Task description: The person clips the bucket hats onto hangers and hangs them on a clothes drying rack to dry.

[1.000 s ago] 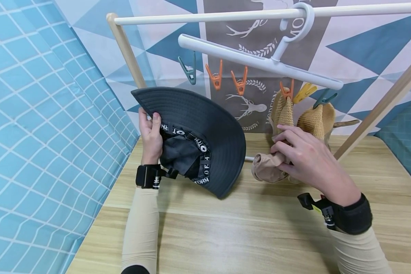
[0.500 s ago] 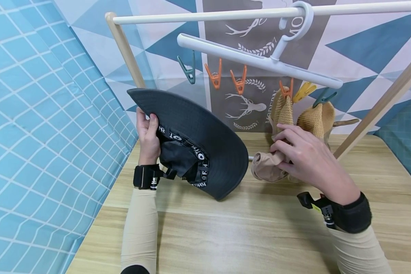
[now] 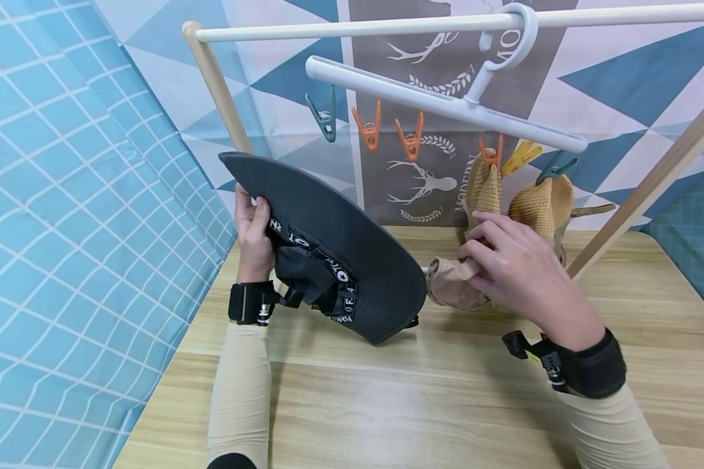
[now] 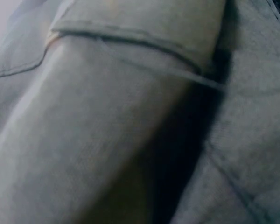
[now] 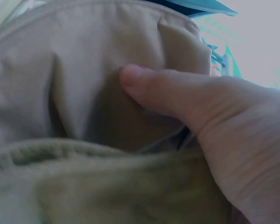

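My left hand grips the edge of a dark wide-brimmed hat, its thumb on the inner side. The hat is tilted with its lettered inner band showing, and its lower brim is close to the tabletop. Grey folds of the hat's cloth fill the left wrist view, blurred. With my right hand I pinch the beige cloth of a hat-like item with woven straw parts, which hangs from clips. In the right wrist view my thumb presses on its beige cloth; the fingertips behind are hidden.
A white hanger hangs tilted from the rack's white bar. Below it, a green clip and two orange clips hold nothing. An orange, a yellow and a green clip are at the right. Wooden posts flank the rack.
The dark hat has swung, its brim turning steeper and its inner band showing less. My right hand has shifted slightly left, along with the beige cloth.
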Demonstrator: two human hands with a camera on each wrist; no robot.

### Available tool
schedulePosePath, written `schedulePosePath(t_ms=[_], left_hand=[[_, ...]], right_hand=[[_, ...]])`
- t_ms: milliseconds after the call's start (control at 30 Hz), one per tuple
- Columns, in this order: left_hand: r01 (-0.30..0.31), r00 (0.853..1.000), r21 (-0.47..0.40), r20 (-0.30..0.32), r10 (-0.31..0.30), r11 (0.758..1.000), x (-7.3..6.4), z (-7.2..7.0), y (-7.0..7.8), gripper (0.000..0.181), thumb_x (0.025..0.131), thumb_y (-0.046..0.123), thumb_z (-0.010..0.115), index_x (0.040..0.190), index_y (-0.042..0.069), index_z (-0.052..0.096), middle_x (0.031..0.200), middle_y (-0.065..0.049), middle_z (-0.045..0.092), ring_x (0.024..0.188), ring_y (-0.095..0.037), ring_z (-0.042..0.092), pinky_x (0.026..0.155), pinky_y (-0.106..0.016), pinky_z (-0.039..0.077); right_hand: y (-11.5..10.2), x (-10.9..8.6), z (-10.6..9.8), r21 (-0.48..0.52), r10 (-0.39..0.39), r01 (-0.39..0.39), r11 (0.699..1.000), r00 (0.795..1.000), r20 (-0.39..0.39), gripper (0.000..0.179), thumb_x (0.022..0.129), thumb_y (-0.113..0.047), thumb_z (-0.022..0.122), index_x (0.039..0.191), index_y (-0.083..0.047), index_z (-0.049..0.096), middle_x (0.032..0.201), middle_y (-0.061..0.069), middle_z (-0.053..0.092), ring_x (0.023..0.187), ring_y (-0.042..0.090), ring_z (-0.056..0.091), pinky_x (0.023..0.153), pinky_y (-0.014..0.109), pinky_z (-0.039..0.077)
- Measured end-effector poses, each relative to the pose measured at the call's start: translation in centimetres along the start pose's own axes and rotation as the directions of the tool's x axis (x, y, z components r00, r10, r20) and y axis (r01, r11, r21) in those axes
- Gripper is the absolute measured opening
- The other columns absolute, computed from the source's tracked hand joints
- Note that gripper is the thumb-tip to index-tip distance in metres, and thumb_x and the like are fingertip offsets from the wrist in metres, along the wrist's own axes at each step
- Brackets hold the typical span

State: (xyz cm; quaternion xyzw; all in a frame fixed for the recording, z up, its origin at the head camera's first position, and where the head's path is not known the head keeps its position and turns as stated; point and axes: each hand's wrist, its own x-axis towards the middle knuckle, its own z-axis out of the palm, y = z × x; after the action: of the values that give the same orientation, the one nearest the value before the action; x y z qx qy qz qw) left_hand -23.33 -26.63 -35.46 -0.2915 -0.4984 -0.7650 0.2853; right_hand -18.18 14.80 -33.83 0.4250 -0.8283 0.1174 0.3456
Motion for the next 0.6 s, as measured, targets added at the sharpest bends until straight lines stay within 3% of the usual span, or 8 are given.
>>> schedulePosePath(t_ms=[200,333,500,600], left_hand=[[0.004,1.000,0.006,-0.003,-0.004,1.000,-0.1,0.4,0.2,0.041,0.107,0.042,0.075,0.132,0.015,0.057,0.100,0.003,0.071,0.084,-0.010,0.074,0.081,-0.026,0.061],[0.008,1.000,-0.006,-0.005,-0.008,1.000,-0.1,0.6,0.2,0.042,0.106,0.042,0.077,0.130,0.014,0.057,0.099,0.003,0.071,0.084,-0.010,0.074,0.080,-0.026,0.060],[0.002,1.000,-0.013,0.008,-0.001,1.000,0.0,0.7,0.1,0.040,0.107,0.042,0.076,0.128,0.014,0.057,0.098,0.003,0.071,0.084,-0.010,0.073,0.079,-0.026,0.060],[-0.006,1.000,-0.005,0.013,0.006,1.000,0.0,0.8,0.2,0.041,0.107,0.042,0.076,0.127,0.013,0.056,0.097,0.003,0.070,0.083,-0.010,0.073,0.078,-0.026,0.060]], right_hand=[[-1.0,0.4,1.5,-0.121,0.028,-0.036,0.992,0.998,-0.064,0.034,0.072,-0.001,0.102,0.097,-0.002,0.078,0.105,0.023,0.076,0.131,0.050,0.072,0.103,0.065,0.061],[-1.5,0.6,2.1,-0.151,0.051,-0.063,0.987,0.995,-0.084,0.029,0.077,-0.003,0.100,0.097,-0.002,0.079,0.106,0.023,0.077,0.131,0.050,0.072,0.104,0.067,0.060],[-1.5,0.5,1.6,-0.077,0.085,-0.088,0.993,0.996,-0.040,0.039,0.073,-0.004,0.102,0.104,-0.005,0.080,0.115,0.022,0.078,0.139,0.049,0.068,0.111,0.074,0.054],[-1.2,0.4,0.7,0.040,0.097,-0.098,0.994,0.995,0.032,0.052,0.071,-0.008,0.105,0.117,-0.009,0.080,0.129,0.020,0.078,0.151,0.049,0.060,0.121,0.084,0.042]])
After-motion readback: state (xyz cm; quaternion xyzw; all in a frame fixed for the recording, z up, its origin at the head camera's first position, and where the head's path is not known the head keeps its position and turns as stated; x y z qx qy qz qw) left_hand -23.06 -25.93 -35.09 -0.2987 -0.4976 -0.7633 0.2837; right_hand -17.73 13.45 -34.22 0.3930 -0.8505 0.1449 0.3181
